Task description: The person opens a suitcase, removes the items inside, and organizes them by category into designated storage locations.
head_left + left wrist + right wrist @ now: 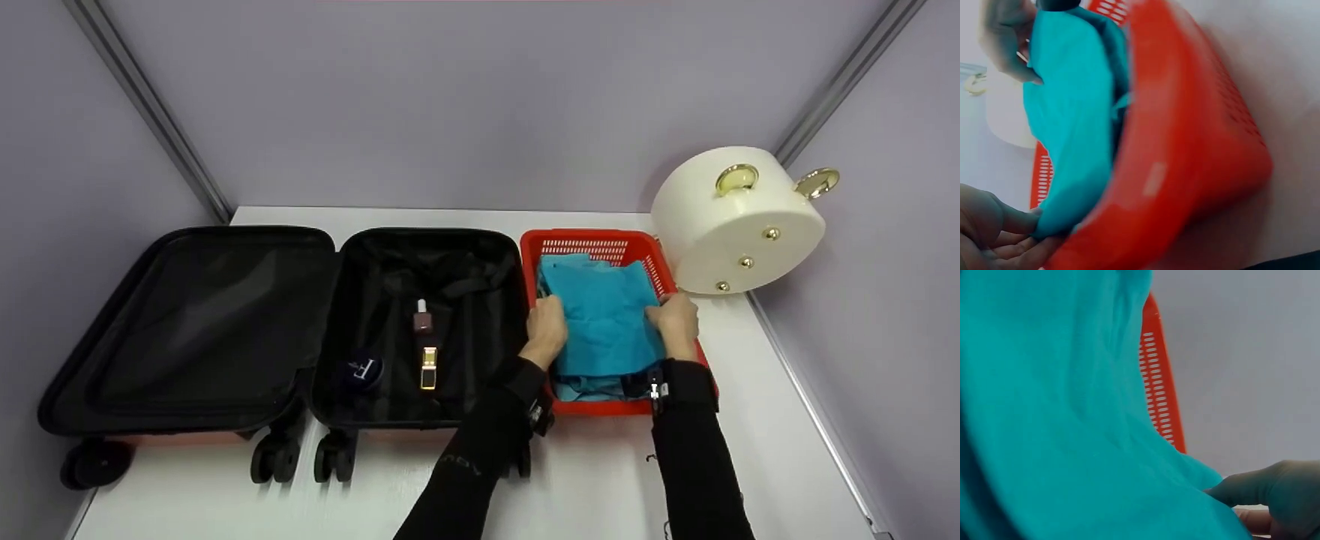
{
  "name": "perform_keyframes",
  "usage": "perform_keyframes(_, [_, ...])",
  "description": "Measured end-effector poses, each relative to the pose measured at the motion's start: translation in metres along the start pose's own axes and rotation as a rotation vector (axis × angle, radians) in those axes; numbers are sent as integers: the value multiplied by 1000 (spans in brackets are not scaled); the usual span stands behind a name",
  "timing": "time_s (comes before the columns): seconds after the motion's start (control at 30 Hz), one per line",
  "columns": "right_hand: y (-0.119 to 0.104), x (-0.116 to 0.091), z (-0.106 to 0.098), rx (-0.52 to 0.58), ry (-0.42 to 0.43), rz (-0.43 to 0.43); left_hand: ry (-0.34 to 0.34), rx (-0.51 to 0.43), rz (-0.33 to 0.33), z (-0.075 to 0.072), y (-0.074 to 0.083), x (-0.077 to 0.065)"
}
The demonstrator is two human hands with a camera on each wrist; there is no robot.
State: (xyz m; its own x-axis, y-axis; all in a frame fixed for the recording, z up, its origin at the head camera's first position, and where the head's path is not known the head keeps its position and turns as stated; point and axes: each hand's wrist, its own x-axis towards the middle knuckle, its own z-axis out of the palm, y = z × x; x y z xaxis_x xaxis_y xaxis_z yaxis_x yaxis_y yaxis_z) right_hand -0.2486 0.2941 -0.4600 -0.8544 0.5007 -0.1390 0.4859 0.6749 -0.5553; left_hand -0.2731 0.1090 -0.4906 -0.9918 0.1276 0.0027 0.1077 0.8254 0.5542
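A folded turquoise cloth (604, 315) lies in a red plastic basket (600, 407), above more turquoise and dark fabric. My left hand (547, 326) grips the cloth's left edge, and my right hand (676, 321) grips its right edge. In the left wrist view, thumb and fingers of the left hand (999, 230) pinch a corner of the cloth (1072, 112) beside the basket rim. From the right wrist, the right hand's (1280, 495) thumb lies on top of the cloth (1089, 416), with fingers beneath its edge.
Left of the basket an open black suitcase (480, 337) holds a small dropper bottle (423, 321), a gold-trimmed case (428, 367) and a dark round item (364, 371). Its other half (195, 330) lies farther left. A white round bag (739, 225) with gold handles stands behind the basket's right side.
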Motion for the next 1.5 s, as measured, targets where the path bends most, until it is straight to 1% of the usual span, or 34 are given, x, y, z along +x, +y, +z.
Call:
perform_keyframes(0.1, [8,1,8,-3,12,16,2,68,9,7,0,-1])
perform_keyframes(0.17, [12,2,12,-2,24,26,19,124,17,10,1,-2])
perform_keyframes(0.3, [15,2,15,-55,33,27,100,236,45,13,2,-6])
perform_keyframes(0.4, [14,1,12,-110,27,13,155,281,70,10,4,-10])
perform_keyframes(0.5, [11,-4,8,-123,35,-15,176,273,90,3,5,-13])
perform_keyframes(0.57, [8,-10,6,-125,34,-44,170,262,104,-6,5,-16])
perform_keyframes(0.67, [2,-20,2,-134,23,-95,138,229,137,-24,1,-23])
perform_keyframes(0.77, [-2,-30,1,-144,5,-176,82,187,215,-45,-7,-33])
perform_keyframes(0.8, [-3,-34,2,-136,1,-217,70,175,249,-52,-12,-38])
perform_keyframes(0.87, [-3,-42,6,-101,-11,-326,48,163,317,-64,-24,-47])
perform_keyframes(0.93, [-2,-51,13,-53,-37,-440,42,155,374,-73,-39,-58])
perform_keyframes(1.0, [1,-61,22,5,-73,-541,38,138,413,-81,-57,-68])
perform_keyframes(1.07, [3,-72,30,49,-111,-607,35,113,433,-87,-75,-79])
perform_keyframes(1.17, [8,-88,40,83,-149,-665,28,77,439,-93,-102,-94])
perform_keyframes(1.3, [14,-104,50,97,-169,-737,32,34,434,-98,-136,-114])
perform_keyframes(1.43, [27,-116,57,115,-166,-822,-1,-45,412,-103,-167,-134])
perform_keyframes(1.5, [34,-120,60,116,-147,-856,-24,-80,401,-105,-180,-143])
